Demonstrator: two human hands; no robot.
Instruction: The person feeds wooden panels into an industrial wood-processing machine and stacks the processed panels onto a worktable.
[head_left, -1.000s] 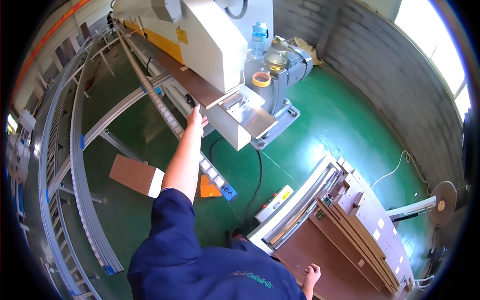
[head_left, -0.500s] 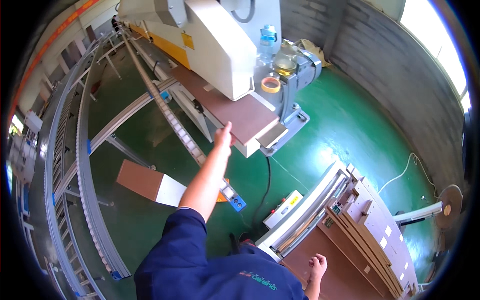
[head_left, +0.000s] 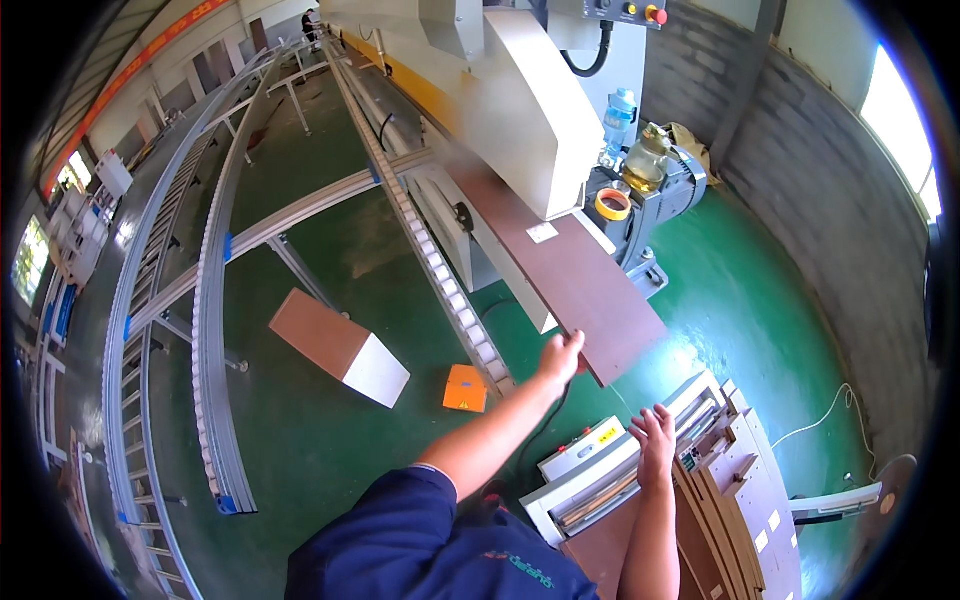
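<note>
A long brown panel with a small white label sticks out from under the white machine housing. My left hand grips its near left edge, thumb on top and the other fingers mostly hidden beneath. My right hand is raised, its fingers apart and nothing in it, a little short of the panel's near end. Under that hand stands a cart with a pale frame, loaded with stacked brown panels.
Left of the machine runs a roller rail, with more conveyor rails farther left. A brown-and-white box and an orange box are on the green floor. A bottle, glass jug and tape roll stand beside the motor.
The brown panel has come farther out of the machine toward me, with my left hand still on its edge. My right hand has risen from above the cart toward the panel. My view has shifted.
</note>
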